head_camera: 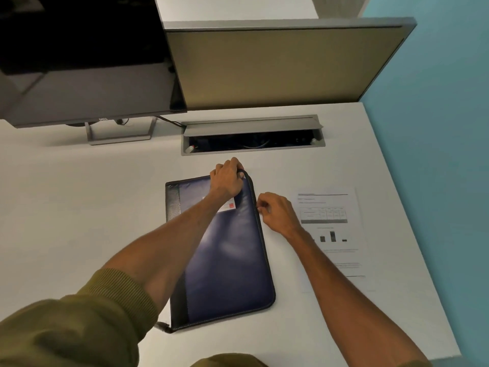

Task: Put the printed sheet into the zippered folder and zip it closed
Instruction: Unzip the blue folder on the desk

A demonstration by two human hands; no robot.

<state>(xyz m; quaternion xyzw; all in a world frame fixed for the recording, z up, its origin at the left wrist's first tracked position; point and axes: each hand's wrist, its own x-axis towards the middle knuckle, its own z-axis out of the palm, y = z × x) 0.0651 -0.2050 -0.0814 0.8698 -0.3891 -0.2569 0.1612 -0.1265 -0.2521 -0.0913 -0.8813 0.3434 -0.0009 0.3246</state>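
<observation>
A dark blue zippered folder [225, 250] is lying flat on a white surface [79, 207]. The left hand [229, 181] is gripping its far corner; the right hand [275, 213] is pinching its zipper edge. The printed sheet [330, 234] is lying just right of the right hand.

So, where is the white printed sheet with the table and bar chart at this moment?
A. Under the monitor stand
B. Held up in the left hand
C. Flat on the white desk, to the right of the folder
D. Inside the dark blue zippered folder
C: the white printed sheet with the table and bar chart lies flat on the white desk, right of the dark blue zippered folder, and neither hand holds it.
</observation>
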